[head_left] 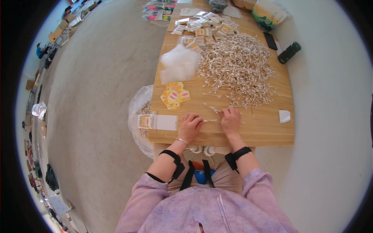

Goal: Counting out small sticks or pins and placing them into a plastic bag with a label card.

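Note:
At the table's near edge, my left hand point(190, 127) is closed with its fingers curled together, and a cotton swab point(211, 120) sticks out from its fingertips to the right. My right hand point(230, 121) is also closed, its fingers bunched around a few cotton swabs point(213, 108) that poke out to the left. Just beyond it spreads a big heap of loose cotton swabs point(241, 66). Left of my left hand lies a white rectangular card point(166, 122), beside a clear packet of swabs with a yellow label point(145, 121). How many swabs my fingers cover is hidden.
Yellow printed cards point(175, 95) and clear plastic bags point(180, 62) lie along the table's left side, with filled packets point(206, 27) farther back. A phone point(270, 40), a black cylinder point(289, 53) and a white scrap point(284, 116) sit at right. A swab-filled bag point(136, 103) stands beside the table.

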### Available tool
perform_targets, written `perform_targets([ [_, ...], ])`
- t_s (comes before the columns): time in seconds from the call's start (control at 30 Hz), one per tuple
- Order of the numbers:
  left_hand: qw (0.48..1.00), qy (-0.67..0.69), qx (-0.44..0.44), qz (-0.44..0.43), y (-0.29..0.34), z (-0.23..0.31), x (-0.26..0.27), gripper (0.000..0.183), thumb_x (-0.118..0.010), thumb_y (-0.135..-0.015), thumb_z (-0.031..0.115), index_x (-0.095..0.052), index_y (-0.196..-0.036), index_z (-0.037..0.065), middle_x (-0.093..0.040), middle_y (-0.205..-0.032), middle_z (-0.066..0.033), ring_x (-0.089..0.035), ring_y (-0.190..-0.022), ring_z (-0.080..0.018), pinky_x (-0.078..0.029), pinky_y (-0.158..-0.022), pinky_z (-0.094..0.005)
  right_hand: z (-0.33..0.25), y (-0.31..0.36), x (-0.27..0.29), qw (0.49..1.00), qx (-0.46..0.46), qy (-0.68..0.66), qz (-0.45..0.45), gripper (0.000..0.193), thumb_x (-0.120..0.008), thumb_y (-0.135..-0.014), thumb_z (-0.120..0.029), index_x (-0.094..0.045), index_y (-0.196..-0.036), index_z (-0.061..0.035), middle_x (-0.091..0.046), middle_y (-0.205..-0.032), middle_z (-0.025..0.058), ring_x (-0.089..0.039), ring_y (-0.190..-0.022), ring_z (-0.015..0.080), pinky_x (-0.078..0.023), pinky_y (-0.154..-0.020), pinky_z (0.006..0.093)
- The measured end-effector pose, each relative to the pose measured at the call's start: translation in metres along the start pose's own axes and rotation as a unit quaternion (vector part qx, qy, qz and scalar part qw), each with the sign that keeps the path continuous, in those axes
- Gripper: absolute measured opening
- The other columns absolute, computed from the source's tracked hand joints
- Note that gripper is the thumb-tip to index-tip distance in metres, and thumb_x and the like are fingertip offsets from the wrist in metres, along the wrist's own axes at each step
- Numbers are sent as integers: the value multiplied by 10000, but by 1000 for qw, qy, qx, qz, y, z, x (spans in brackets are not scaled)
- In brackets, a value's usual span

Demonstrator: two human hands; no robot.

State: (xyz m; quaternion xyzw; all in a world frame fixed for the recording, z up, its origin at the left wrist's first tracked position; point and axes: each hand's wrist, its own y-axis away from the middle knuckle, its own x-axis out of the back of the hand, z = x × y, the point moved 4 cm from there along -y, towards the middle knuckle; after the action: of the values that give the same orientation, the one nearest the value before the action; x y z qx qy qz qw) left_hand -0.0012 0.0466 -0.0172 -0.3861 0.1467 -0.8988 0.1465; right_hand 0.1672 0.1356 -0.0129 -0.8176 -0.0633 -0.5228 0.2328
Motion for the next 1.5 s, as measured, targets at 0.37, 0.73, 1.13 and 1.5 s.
perform_targets([
  [0.37,999,19,-18,-30,-3,3,-9,366,-681,-774,106,-561,-1114,46,-535,-1201,-128,-468,-1175,-325,-393,-997,-419,-27,21,2,992,-2,-126,7,168,-585,-780,-110,-650,-934,-124,-577,-932,62,-530,-957,267,-431,-812,398],
  [0.73,994,-8,-101,-43,-2,8,-7,198,-653,-776,96,-640,-973,95,-627,-993,-39,-551,-1033,-230,-407,-995,-410,62,15,28,995,-97,-29,-2,117,-615,-789,-134,-655,-880,-73,-589,-911,100,-535,-909,318,-436,-833,407],
  [1.13,994,-12,-97,-41,-2,6,-7,200,-657,-776,115,-640,-975,105,-622,-999,-39,-553,-1025,-232,-398,-1004,-411,-9,-30,-22,987,-147,-29,59,259,-673,-754,-220,-626,-926,-34,-533,-994,111,-510,-975,307,-428,-842,408],
  [1.5,995,-12,-91,-41,-2,6,-7,190,-652,-780,122,-640,-969,104,-619,-992,-40,-552,-1025,-230,-395,-1010,-407,25,-60,-18,990,30,-96,100,168,-572,-768,-19,-635,-919,-60,-556,-908,98,-527,-926,303,-442,-815,396],
])
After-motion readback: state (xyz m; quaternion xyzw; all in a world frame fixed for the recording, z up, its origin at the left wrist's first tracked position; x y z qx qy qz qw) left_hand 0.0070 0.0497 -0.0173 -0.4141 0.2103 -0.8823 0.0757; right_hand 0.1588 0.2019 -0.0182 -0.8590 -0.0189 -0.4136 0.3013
